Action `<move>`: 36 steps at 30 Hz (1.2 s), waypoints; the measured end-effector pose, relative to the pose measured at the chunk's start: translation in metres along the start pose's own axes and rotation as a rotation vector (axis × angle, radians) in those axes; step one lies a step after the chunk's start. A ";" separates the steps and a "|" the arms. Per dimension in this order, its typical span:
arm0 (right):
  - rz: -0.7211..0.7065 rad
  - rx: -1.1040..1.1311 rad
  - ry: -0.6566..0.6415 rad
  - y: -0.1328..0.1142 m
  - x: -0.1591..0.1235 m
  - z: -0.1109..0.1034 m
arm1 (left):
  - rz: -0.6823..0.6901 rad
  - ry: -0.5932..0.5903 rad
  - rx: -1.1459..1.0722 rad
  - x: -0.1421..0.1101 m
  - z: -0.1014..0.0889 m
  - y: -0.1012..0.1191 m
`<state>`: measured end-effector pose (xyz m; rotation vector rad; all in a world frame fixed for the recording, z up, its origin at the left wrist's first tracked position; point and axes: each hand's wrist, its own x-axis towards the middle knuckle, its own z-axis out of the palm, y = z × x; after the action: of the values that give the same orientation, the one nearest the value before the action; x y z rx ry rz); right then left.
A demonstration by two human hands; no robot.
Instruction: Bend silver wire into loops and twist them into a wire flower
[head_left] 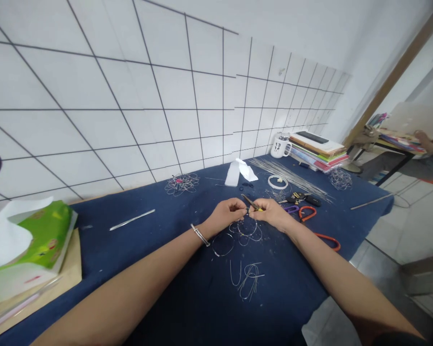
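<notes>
Two forearms (pixel 140 278) come in from the near edge, a single bracelet (pixel 201 235) on the left wrist. Between the hands is one wire ring (pixel 248 235), its top at the fingertips and the rest hanging just below them. The left hand (pixel 229 214) has thumb and forefinger pinched on that top; the right hand (pixel 270 214) is closed around one pair of pliers (pixel 250 202), tips pointing up and left, its thumb and forefinger meeting at the ring too, though I cannot tell whether they grip the wire. More thin loops (pixel 260 236) overlap around the ring, too fine to count, and one separate hoop (pixel 223 255) lies just left, near the bracelet. Nearer the body is one heap of cut wires (pixel 250 283). Beyond the right hand lie one purple handle (pixel 291 209), two orange handles (pixel 308 213), black-handled tools (pixel 312 200), one white coil (pixel 269 181) and a bundle of rods (pixel 292 179). Farther out are two wire tangles (pixel 182 184), one at each side, one mug (pixel 277 148), one stack of books (pixel 317 153) and, far left, one tissue pack (pixel 56 240).
</notes>
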<state>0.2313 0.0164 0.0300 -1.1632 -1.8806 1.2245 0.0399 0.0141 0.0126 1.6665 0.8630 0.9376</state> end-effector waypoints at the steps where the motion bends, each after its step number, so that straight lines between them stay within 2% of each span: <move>1: -0.010 -0.025 -0.005 0.000 0.000 0.000 | 0.014 0.000 0.005 0.000 0.000 0.001; 8: -0.055 -0.085 -0.015 -0.003 0.000 0.001 | 0.027 0.044 0.007 -0.004 0.006 0.000; 14: -0.067 -0.140 -0.005 -0.008 -0.001 -0.006 | 0.035 0.190 0.061 -0.007 0.005 0.004; 18: -0.090 -0.323 0.041 -0.009 -0.002 -0.018 | 0.050 0.333 0.087 -0.006 0.001 0.005; 23: -0.152 -0.549 0.055 -0.009 -0.003 -0.026 | 0.081 0.425 0.146 -0.004 -0.001 0.005; 28: -0.158 -0.573 -0.013 -0.007 -0.002 -0.016 | 0.090 0.444 0.199 -0.004 -0.001 0.004; 32: -0.131 -0.540 -0.003 -0.002 -0.001 -0.011 | 0.083 0.450 0.215 -0.004 -0.001 0.003; 36: -0.173 -0.625 0.007 0.000 -0.001 -0.013 | 0.096 0.432 0.195 -0.005 0.000 0.005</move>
<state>0.2422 0.0205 0.0353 -1.2618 -2.3853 0.5405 0.0381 0.0086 0.0168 1.7086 1.2009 1.3455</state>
